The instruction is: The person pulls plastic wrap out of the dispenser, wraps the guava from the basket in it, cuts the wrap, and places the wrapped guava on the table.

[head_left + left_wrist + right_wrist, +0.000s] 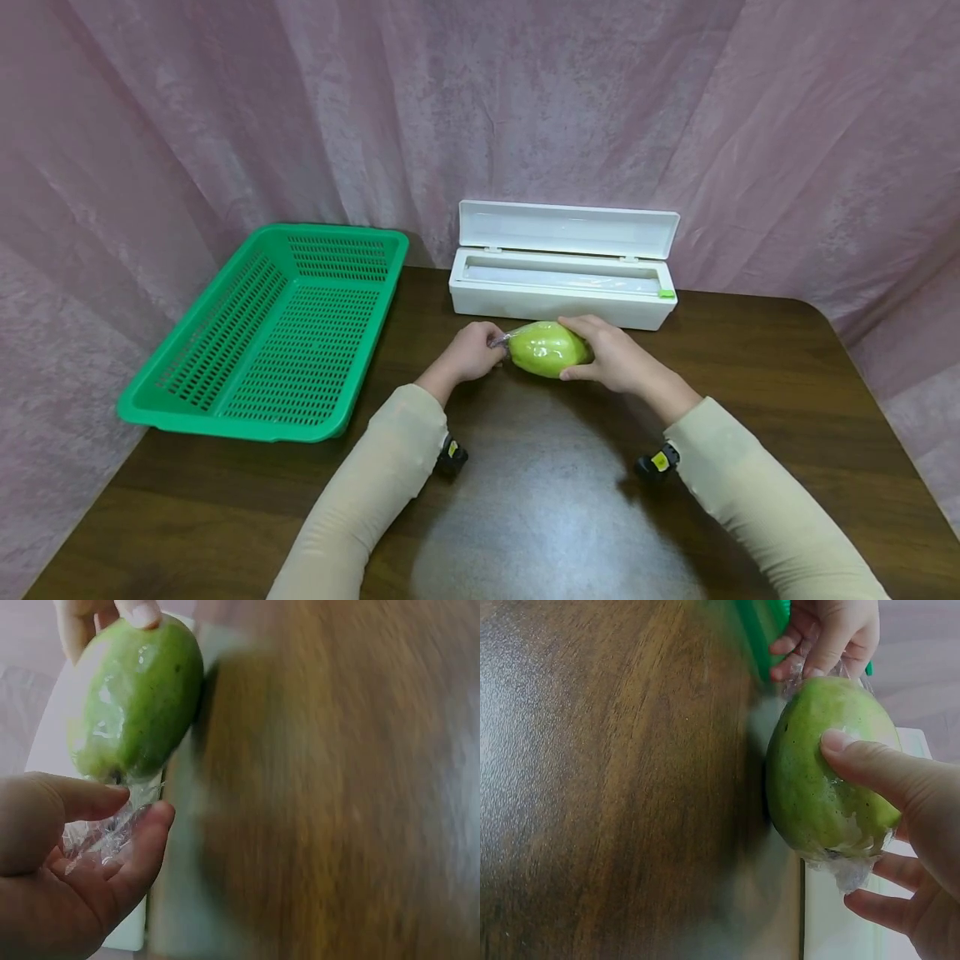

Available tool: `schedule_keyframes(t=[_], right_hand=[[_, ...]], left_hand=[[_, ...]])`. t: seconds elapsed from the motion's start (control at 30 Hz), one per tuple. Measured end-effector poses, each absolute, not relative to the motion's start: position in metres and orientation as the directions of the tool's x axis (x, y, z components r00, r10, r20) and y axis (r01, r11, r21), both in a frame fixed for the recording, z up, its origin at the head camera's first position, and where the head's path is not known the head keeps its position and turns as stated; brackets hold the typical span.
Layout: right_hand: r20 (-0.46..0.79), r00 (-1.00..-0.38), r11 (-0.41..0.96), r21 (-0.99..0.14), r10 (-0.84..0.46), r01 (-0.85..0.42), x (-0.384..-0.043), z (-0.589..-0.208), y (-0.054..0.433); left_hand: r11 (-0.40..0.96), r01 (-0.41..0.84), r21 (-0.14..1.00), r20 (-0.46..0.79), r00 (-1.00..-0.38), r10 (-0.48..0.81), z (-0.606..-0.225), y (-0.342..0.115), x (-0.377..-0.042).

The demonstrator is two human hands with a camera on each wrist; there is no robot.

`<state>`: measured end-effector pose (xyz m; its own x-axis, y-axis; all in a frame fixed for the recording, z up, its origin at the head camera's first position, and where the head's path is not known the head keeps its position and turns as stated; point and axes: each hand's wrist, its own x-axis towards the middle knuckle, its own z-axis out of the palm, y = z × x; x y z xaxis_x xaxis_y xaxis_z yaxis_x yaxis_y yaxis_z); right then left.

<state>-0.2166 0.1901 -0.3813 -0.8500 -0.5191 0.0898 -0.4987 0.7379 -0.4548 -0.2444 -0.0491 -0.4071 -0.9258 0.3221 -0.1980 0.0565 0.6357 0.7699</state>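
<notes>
A green mango (544, 350) in clear plastic wrap is held over the table, close in front of a white wrap box. My right hand (617, 358) grips its right end, with the thumb pressed on the skin in the right wrist view. At the mango's left end, my left hand (472, 352) holds the gathered tail of plastic wrap (112, 832) between thumb and fingers. Another crumpled end of wrap sticks out at the right side of the mango, near the right fingers.
The white box (562, 302) stands at the back with its lid (568, 229) raised and a film roll inside. A green slotted basket (300, 350) with nothing in it sits on the left of the brown table (525, 508). A pink curtain (570, 100) hangs behind.
</notes>
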Motion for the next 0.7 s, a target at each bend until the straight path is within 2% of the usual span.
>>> schedule_keyframes(t=[0.13, 0.3, 0.57, 0.7], right_hand=[[0.071, -0.854, 0.744, -0.458, -0.515, -0.487, -0.216, -0.38, 0.19], [0.067, -0.855, 0.745, -0.458, -0.515, -0.485, -0.216, -0.378, 0.189], [0.077, -0.856, 0.747, -0.453, -0.512, -0.487, -0.216, -0.38, 0.189], [0.078, -0.855, 0.746, -0.452, -0.512, -0.488, -0.216, -0.38, 0.189]], left_hand=[[0.488, -0.104, 0.867, -0.278, -0.913, 0.299, -0.406, -0.048, -0.241], [0.392, -0.194, 0.899, -0.32, -0.902, 0.289, -0.405, -0.05, -0.242], [0.186, -0.48, 0.857, -0.515, -0.802, 0.304, -0.4, -0.059, -0.25], [0.154, -0.515, 0.843, -0.536, -0.781, 0.321, -0.404, -0.063, -0.254]])
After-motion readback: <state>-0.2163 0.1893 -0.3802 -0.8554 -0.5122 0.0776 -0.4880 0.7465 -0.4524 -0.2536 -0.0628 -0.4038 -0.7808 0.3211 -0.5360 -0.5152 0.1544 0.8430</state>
